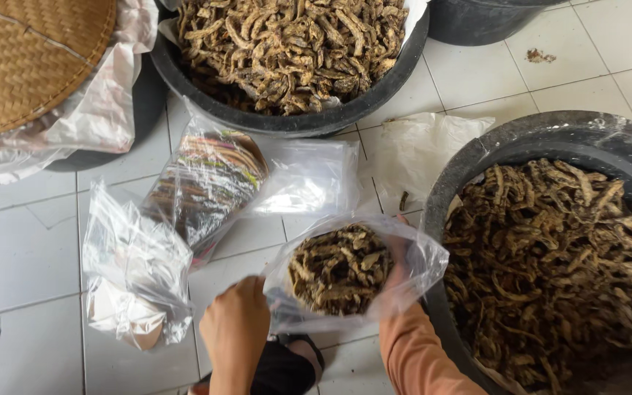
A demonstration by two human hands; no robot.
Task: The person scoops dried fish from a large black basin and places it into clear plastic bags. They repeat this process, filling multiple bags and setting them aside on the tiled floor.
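A clear plastic bag (422, 260) partly filled with brown dried strips (339, 269) is held low in the middle of the head view. My left hand (235, 325) grips the bag's left edge. My right hand (398, 272), in an orange sleeve, is behind the bag's right side and mostly hidden by the plastic. The bag hangs beside the rim of a black tub (469, 161) on the right, which is full of the same dried strips.
A second black tub (287, 123) of dried strips stands at the top centre. Clear bags holding round labels (210, 179) and more bags (137, 271) lie on the white tiled floor. A woven tray (27, 55) rests top left. My dark sandal (287, 366) is below.
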